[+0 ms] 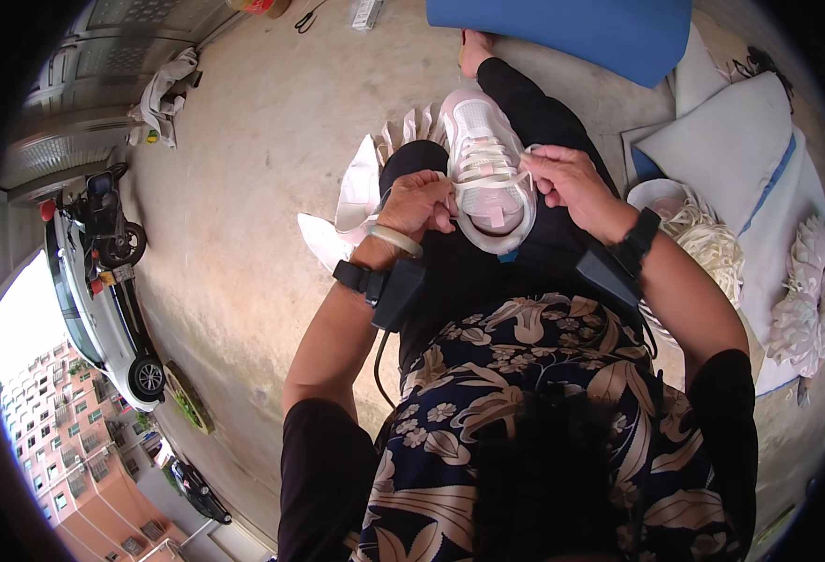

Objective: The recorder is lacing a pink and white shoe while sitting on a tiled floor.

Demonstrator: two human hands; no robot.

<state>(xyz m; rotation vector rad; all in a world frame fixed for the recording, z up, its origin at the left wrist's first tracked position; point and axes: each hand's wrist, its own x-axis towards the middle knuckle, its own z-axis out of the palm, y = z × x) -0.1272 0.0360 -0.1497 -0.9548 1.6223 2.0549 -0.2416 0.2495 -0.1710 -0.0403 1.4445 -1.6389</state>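
A pink-and-white sneaker upper (pixel 476 117) lies across my lap, its toe pointing away from me and its collar towards me. Cream shoelace (pixel 483 171) crosses its front in several rows. At the left edge of the upper, my left hand (pixel 419 202) is closed, fingertips pinching the lace. On the opposite edge my right hand (pixel 570 180) pinches the lace between thumb and forefinger, holding it slightly off the upper. Next to my left leg, several pale pink and white shoe pieces (pixel 360 185) lie fanned out.
To my right, a bundle of cream laces (pixel 703 239) spills from a white container. Pale sheets (pixel 721 140) lie under a pile of pinkish pieces (pixel 806 295). A blue mat (pixel 572 33) is ahead; scissors (pixel 307 19) lie at far left. A motorbike (pixel 112 225) stands left.
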